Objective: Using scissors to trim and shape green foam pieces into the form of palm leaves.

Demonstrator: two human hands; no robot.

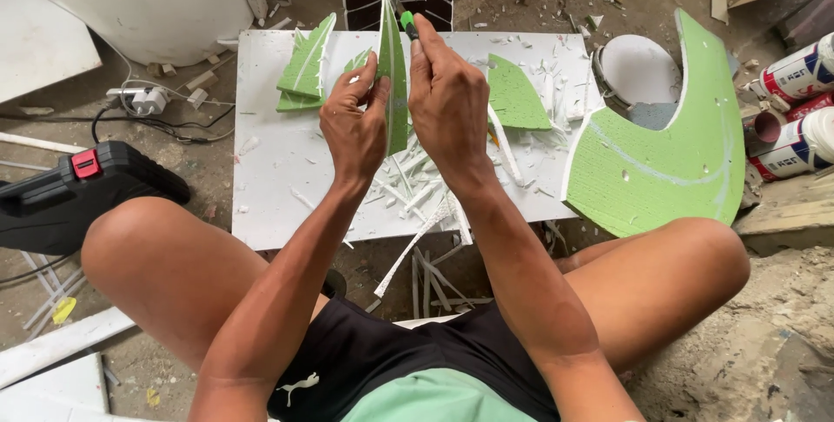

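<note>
We hold a pointed green foam piece (393, 74) upright over the white board (269, 179), our left hand (354, 126) pinching its edge to steady it. Our right hand (447, 96) grips a green-handled knife (401, 15) against its upper edge, so shavings (417, 196) drop onto the board.

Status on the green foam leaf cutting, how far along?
Done: cut green leaf pieces lie on the white board, another to the right, with white offcut slivers piled near its front edge. In hand: the left hand holds a narrow green piece upright while the right hand runs a green-handled knife along it. Left: the large curved green sheet looks only partly cut.
</note>
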